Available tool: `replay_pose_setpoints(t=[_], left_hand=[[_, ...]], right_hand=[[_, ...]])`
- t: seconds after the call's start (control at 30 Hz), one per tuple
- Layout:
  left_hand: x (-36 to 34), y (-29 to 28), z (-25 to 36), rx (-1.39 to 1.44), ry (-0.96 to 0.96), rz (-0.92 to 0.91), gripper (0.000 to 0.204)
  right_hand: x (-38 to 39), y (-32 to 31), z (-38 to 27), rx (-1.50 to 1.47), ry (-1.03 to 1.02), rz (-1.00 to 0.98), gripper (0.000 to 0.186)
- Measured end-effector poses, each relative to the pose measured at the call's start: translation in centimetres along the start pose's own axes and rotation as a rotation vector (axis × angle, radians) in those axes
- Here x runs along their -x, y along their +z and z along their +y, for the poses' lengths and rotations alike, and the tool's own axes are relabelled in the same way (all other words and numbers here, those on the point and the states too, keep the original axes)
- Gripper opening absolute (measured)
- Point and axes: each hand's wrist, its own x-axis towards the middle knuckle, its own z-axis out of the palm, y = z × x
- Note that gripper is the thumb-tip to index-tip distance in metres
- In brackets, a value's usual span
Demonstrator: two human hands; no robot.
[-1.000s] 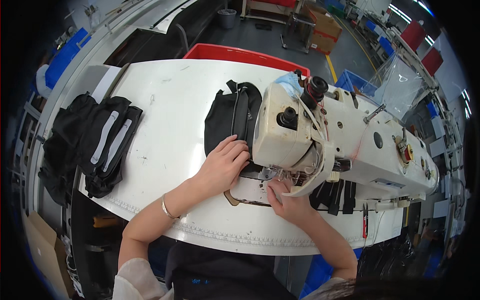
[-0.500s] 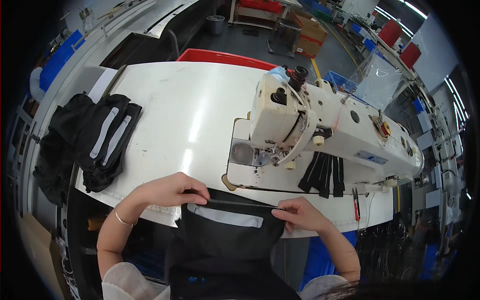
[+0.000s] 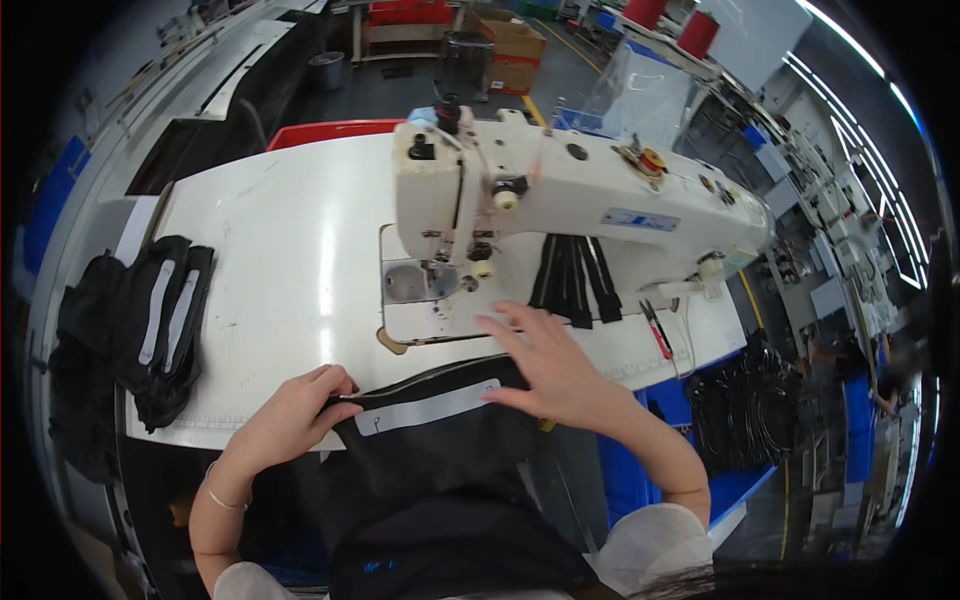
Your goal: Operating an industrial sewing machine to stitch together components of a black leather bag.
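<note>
My left hand (image 3: 300,410) pinches the left end of the zipper edge on a black fabric piece (image 3: 435,445) at the table's front edge, over my lap. A white strip (image 3: 425,405) lies on the piece below the zipper. My right hand (image 3: 550,370) is open, fingers spread, just over the piece's right end and in front of the white sewing machine (image 3: 545,175). Several black zipper strips (image 3: 570,280) lie under the machine's arm, with red-handled snips (image 3: 660,335) to their right.
A pile of black pieces with white strips (image 3: 110,330) lies on the left of the white table (image 3: 270,250). Behind stand a red bin (image 3: 330,130) and cardboard boxes (image 3: 515,55). Blue crates with black items (image 3: 740,420) are at the right, with a person (image 3: 870,370) beyond.
The fabric piece has come from beside the needle down to the table's front edge. Since half a second ago my right hand has released it and risen. The view has shifted.
</note>
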Motion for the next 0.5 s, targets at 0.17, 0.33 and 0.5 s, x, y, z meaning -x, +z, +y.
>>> replay_pose_setpoints(t=[0.17,0.33,0.5], left_hand=[[-1.0,-1.6,7.3,-0.312,0.327,0.013,0.022],[1.1,-3.6,9.7,-0.449,0.362,0.273,0.028],[-2.5,1.1,9.2,-0.207,0.442,0.341,0.031]], right_hand=[[-3.7,3.2,-1.2,-0.288,-0.186,-0.191,0.056],[-3.1,1.6,-4.6,-0.838,-0.207,-0.034,0.028],[7.1,2.2,-4.0,-0.875,0.156,0.094,0.029]])
